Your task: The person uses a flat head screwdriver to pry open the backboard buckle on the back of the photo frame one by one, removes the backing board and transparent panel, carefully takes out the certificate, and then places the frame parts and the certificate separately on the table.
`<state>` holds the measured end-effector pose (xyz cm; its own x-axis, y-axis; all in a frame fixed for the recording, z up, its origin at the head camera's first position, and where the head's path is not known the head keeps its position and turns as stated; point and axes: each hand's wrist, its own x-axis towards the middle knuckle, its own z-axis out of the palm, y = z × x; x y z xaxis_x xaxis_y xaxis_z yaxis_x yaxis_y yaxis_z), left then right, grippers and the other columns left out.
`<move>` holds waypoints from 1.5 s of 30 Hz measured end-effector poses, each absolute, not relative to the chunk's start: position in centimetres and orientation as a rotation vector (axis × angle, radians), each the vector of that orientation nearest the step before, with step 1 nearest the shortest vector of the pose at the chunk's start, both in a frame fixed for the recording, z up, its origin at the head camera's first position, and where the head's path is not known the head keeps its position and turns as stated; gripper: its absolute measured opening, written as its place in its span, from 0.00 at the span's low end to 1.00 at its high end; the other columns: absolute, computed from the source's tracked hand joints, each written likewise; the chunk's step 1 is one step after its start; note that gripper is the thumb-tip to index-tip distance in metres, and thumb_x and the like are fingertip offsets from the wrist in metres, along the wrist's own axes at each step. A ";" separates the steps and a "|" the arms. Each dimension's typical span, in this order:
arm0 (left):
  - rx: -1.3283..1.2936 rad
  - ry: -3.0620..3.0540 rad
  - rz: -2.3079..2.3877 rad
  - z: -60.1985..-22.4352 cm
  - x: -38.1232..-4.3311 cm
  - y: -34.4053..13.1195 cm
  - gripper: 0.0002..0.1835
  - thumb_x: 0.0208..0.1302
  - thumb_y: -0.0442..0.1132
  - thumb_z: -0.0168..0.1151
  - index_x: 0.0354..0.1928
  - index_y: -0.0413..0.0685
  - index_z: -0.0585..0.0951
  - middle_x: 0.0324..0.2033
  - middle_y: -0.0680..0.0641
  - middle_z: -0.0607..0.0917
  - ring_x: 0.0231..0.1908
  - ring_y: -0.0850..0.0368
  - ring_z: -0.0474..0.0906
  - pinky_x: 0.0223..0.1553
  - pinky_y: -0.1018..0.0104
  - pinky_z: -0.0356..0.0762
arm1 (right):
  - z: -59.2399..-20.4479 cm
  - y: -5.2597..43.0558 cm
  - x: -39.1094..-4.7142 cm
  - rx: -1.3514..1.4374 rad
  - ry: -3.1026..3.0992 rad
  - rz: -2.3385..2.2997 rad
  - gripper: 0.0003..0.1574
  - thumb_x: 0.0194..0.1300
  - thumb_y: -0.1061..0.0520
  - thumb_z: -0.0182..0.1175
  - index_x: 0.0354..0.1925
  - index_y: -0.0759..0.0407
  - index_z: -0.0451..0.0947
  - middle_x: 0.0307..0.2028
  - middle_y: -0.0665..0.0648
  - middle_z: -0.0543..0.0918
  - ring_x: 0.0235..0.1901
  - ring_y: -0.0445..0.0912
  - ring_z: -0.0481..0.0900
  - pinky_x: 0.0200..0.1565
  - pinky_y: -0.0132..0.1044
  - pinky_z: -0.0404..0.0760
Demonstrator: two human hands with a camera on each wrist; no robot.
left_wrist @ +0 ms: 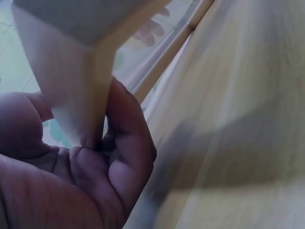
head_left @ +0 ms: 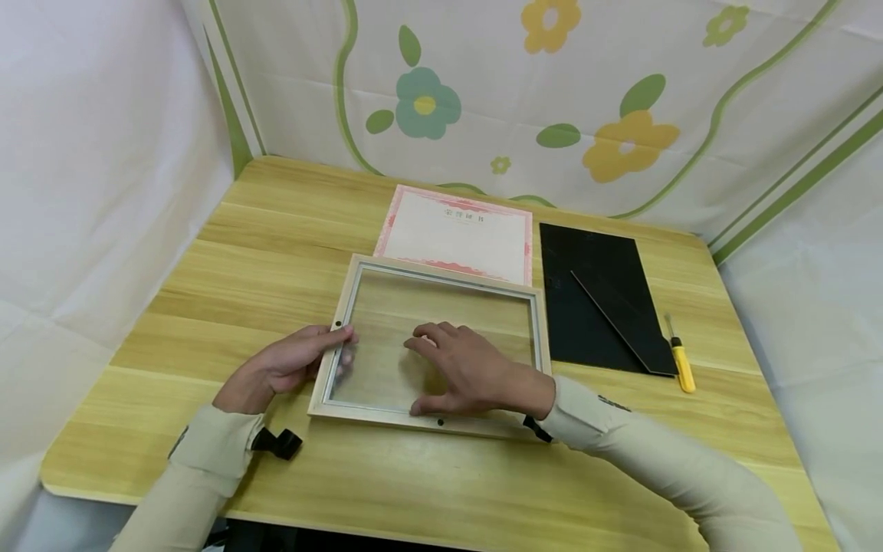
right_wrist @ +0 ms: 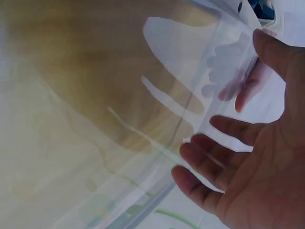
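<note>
A light wooden picture frame [head_left: 386,418] with a clear pane [head_left: 386,307] in it is near the table's middle. My left hand [head_left: 297,357] grips its left side, thumb on top and fingers underneath. In the left wrist view that side of the frame [left_wrist: 62,71] stands raised off the tabletop. Over the pane, my right hand [head_left: 469,369] has its fingers spread and loosely bent, holding nothing. The right wrist view has this hand [right_wrist: 257,162] beside the pane [right_wrist: 86,124], which mirrors the fingers; whether any fingertip touches is unclear.
Behind the frame lies a pink-bordered certificate [head_left: 455,238]. To the right is a black backing board [head_left: 586,257] with a stand leg [head_left: 624,326] on it. A yellow-handled screwdriver [head_left: 682,366] lies by its right edge. A flowered curtain [head_left: 483,92] hangs along the table's back edge.
</note>
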<state>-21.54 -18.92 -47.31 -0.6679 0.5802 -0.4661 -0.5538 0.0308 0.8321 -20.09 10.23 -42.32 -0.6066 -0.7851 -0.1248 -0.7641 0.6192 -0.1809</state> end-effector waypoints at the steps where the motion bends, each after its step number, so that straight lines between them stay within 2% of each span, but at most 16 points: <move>1: 0.021 1.488 1.757 -47.3 -21.5 -18.9 0.19 0.75 0.56 0.47 0.45 0.46 0.72 0.28 0.56 0.79 0.27 0.64 0.76 0.35 0.67 0.79 | -42.4 10.1 -19.9 -1.277 2.655 -0.143 0.56 0.57 0.22 0.58 0.71 0.53 0.62 0.68 0.57 0.68 0.65 0.52 0.69 0.60 0.50 0.74; 8: 0.011 1.454 1.766 -47.4 -21.6 -18.9 0.20 0.75 0.57 0.46 0.46 0.46 0.72 0.26 0.57 0.78 0.26 0.65 0.77 0.36 0.68 0.79 | -43.0 9.2 -19.2 -1.353 2.714 -0.045 0.63 0.53 0.16 0.55 0.72 0.54 0.59 0.70 0.60 0.65 0.68 0.54 0.66 0.61 0.51 0.73; 16: 0.015 1.416 1.778 -47.7 -21.6 -19.0 0.18 0.75 0.56 0.46 0.43 0.48 0.73 0.25 0.57 0.79 0.25 0.65 0.78 0.34 0.68 0.80 | -43.1 8.8 -18.8 -1.370 2.737 0.031 0.62 0.54 0.16 0.53 0.72 0.54 0.60 0.69 0.59 0.67 0.66 0.53 0.68 0.60 0.50 0.74; 20: 0.035 1.418 1.773 -47.8 -21.5 -19.0 0.18 0.76 0.55 0.46 0.43 0.48 0.73 0.25 0.56 0.79 0.25 0.65 0.78 0.34 0.68 0.80 | -42.9 8.7 -18.5 -1.417 2.754 0.084 0.54 0.58 0.20 0.53 0.67 0.55 0.66 0.64 0.58 0.72 0.61 0.52 0.74 0.52 0.47 0.80; 24: 0.080 1.418 1.762 -47.8 -21.5 -19.0 0.18 0.76 0.54 0.46 0.42 0.46 0.71 0.25 0.56 0.79 0.25 0.65 0.78 0.34 0.68 0.80 | -42.8 8.6 -17.9 -1.530 2.787 0.160 0.41 0.64 0.25 0.52 0.56 0.55 0.73 0.54 0.56 0.80 0.51 0.50 0.81 0.40 0.42 0.84; 26: 0.105 1.409 1.759 -47.9 -21.4 -19.0 0.17 0.76 0.54 0.45 0.42 0.46 0.71 0.25 0.56 0.79 0.25 0.65 0.78 0.34 0.68 0.80 | -42.9 8.5 -17.6 -1.567 2.806 0.180 0.38 0.65 0.26 0.52 0.53 0.55 0.74 0.50 0.55 0.81 0.48 0.49 0.82 0.37 0.40 0.84; 36: 0.101 1.422 1.761 -47.7 -21.2 -19.0 0.19 0.77 0.55 0.44 0.45 0.46 0.71 0.25 0.56 0.78 0.25 0.66 0.76 0.32 0.70 0.78 | -43.3 7.5 -17.2 -1.565 2.868 0.034 0.52 0.59 0.21 0.54 0.63 0.57 0.67 0.60 0.57 0.74 0.55 0.51 0.77 0.43 0.42 0.84; 40: 0.061 1.437 1.762 -47.5 -21.2 -18.8 0.20 0.76 0.56 0.45 0.46 0.45 0.70 0.25 0.56 0.76 0.25 0.66 0.75 0.32 0.72 0.77 | -43.3 7.1 -17.1 -1.569 2.868 0.038 0.51 0.58 0.21 0.55 0.62 0.57 0.68 0.58 0.56 0.75 0.53 0.51 0.78 0.42 0.42 0.84; 45: 0.036 1.438 1.769 -47.6 -21.2 -18.8 0.20 0.76 0.56 0.46 0.46 0.44 0.70 0.24 0.57 0.76 0.25 0.66 0.74 0.32 0.73 0.77 | -43.3 6.9 -17.0 -1.557 2.873 0.085 0.48 0.61 0.22 0.53 0.60 0.56 0.69 0.54 0.55 0.77 0.51 0.50 0.79 0.42 0.42 0.84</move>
<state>-21.17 -18.85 -47.57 -0.6510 0.6050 -0.4584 -0.5721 0.0058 0.8201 -16.95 6.93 -43.31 -0.5398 -0.8373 0.0870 -0.8307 0.5465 0.1063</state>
